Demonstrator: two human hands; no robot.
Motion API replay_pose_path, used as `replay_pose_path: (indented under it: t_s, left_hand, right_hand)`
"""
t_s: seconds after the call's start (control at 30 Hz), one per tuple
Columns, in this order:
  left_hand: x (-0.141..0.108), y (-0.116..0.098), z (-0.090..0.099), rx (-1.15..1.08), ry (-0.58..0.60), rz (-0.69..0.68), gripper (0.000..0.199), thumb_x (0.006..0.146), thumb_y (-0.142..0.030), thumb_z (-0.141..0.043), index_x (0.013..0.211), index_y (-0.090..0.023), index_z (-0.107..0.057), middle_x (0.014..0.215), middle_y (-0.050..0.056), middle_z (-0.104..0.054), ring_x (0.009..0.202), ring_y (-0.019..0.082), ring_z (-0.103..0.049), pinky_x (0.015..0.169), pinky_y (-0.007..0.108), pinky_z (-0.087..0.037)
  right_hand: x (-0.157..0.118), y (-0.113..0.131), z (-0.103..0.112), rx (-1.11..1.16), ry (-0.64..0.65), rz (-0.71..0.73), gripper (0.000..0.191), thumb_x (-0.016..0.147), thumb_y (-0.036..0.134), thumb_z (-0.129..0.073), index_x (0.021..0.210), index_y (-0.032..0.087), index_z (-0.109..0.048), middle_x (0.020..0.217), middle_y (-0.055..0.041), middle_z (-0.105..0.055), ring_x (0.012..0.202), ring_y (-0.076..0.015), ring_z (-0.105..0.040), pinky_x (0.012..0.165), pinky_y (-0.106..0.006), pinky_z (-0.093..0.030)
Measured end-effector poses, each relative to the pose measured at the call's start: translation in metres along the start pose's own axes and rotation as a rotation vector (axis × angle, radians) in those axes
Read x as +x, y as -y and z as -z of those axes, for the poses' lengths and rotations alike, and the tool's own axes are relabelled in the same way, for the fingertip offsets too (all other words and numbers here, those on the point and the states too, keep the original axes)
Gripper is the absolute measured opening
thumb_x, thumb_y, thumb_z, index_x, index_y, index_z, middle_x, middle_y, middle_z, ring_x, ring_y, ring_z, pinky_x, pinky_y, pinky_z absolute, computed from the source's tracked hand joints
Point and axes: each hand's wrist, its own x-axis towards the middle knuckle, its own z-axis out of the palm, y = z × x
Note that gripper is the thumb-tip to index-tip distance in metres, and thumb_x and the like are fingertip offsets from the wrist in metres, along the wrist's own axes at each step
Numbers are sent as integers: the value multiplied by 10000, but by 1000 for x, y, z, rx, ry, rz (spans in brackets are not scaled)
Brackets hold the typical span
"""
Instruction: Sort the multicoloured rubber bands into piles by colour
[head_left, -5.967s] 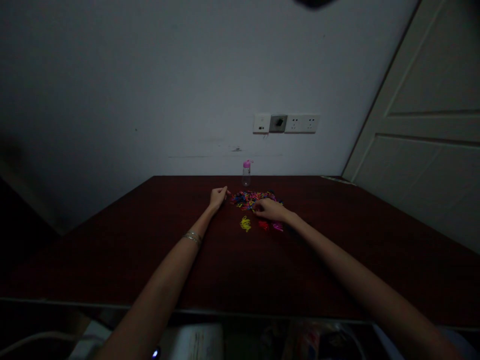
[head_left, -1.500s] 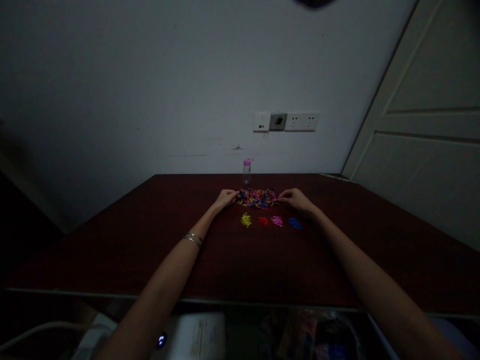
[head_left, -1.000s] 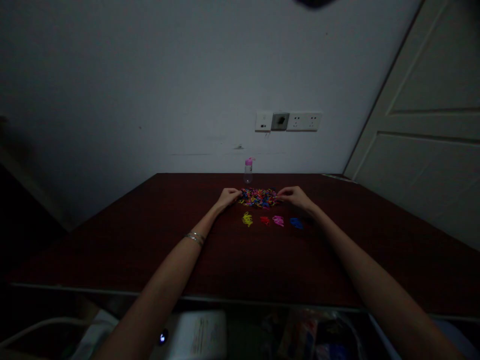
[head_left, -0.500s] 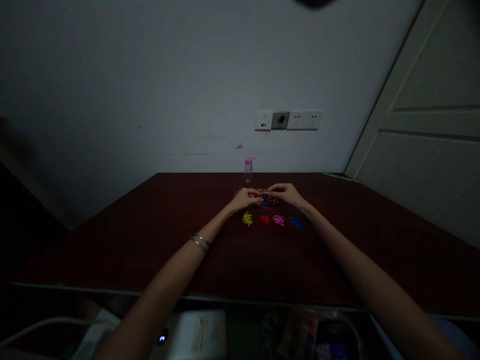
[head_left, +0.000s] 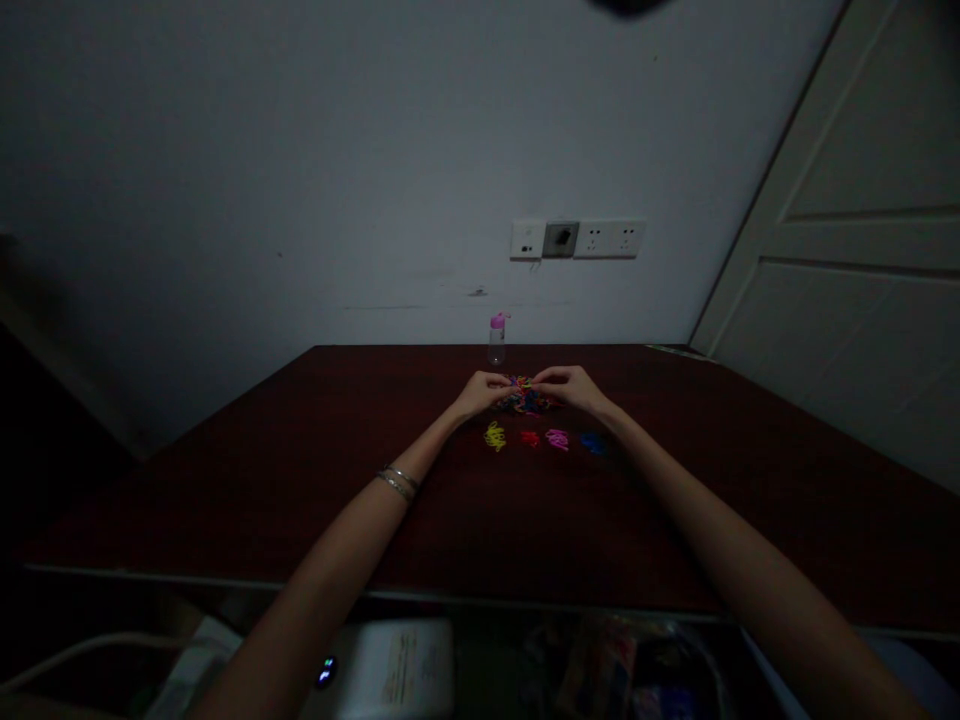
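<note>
stretching over the dark red table [head_left: 525, 530], the left forearm [head_left: 352, 545] and the right forearm [head_left: 712, 525] slant inward from the near edge and converge towards the far side, both elbows looking nearly straight. the right hand [head_left: 574, 387] arches with its knuckles raised and fingers pointing left, thumb tucked beneath; the left hand [head_left: 481, 393] mirrors it, lying a touch lower, fingers pointing right. on each, thumb and fingertips draw together in a pinch, tips close but apart over the mixed pile of coloured loops [head_left: 530, 403]; whether either grips a loop can't be made out. that pile lies between and below the hands. thin bangles [head_left: 399, 482] circle the left wrist. behind the pile stands a pink-capped bottle [head_left: 496, 346]. nearer, in a row, sit little yellow [head_left: 494, 437], red [head_left: 529, 439], pink [head_left: 557, 440] and blue heaps [head_left: 592, 443].
</note>
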Motion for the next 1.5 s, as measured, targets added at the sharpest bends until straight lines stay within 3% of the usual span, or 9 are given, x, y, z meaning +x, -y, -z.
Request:
replay_pose_path:
  t_s: [0.3,0.53,0.63,0.77,0.87,1.0,1.17,1.33,1.5]
  left_hand:
    - [5,17,18,-35,-115,28,345,594,-390,-681,738,-77,-661,550,-5,-556,463,56,-399,466,196,-298]
    - [7,25,16,-58,-99,44,339,586,-392,-695,716,-81,-655,547,-8,-552,473,58,-417,473,195,-301]
    - [6,22,15,-38,-95,42,334,592,-389,-691,718,-82,-658,540,-13,-542,479,60,-413,478,197,-296]
    - [5,6,3,22,-37,13,313,630,-370,-666,740,-77,-668,545,-3,-544,487,65,-414,490,205,-296]
    - [5,-11,-18,117,41,-39,305,650,-373,-649,744,-83,-672,522,-11,-524,475,66,-393,479,205,-272]
    - [6,-33,-52,218,254,-147,276,689,-361,-617,738,-95,-672,532,-14,-529,478,68,-404,477,201,-275]
    - [13,-51,-87,471,466,-263,200,698,-289,-619,766,-111,-680,559,-19,-551,520,70,-458,519,192,-313]
    - [21,-51,-102,615,566,-279,202,681,-273,-646,817,-129,-685,629,-6,-595,562,78,-497,557,188,-346]
    - [21,-48,-96,562,572,-275,211,678,-268,-643,819,-119,-689,598,-5,-586,545,82,-490,555,195,-347]
  right_hand:
    - [-17,22,-42,-151,416,156,183,665,307,-630,745,152,-686,669,-10,-632,608,-118,-542,581,-237,-418]
    - [-22,19,-54,-221,512,140,179,672,270,-616,785,150,-687,613,1,-606,544,-101,-515,509,-210,-384]
    - [-16,23,-38,-189,441,155,192,672,294,-620,781,152,-688,678,-19,-640,604,-119,-545,564,-235,-415]
    - [-6,20,1,-86,149,83,244,657,353,-630,786,155,-687,752,-43,-665,659,-148,-576,602,-263,-442]
    - [1,1,32,-50,-99,27,313,636,410,-635,788,141,-683,728,-53,-668,669,-167,-584,602,-270,-449]
    - [6,-37,62,-96,-281,-33,335,599,413,-656,767,125,-689,798,-77,-685,694,-178,-589,618,-265,-446]
    - [5,-71,76,-68,-358,-101,311,591,384,-646,764,129,-686,757,-68,-686,682,-175,-597,602,-257,-454]
    - [3,-77,79,-55,-407,-143,272,604,360,-642,755,136,-676,763,-64,-685,684,-167,-604,605,-246,-463]
    - [-3,-66,85,-117,-185,-198,223,614,305,-638,757,138,-673,757,-52,-674,652,-141,-579,584,-231,-452]
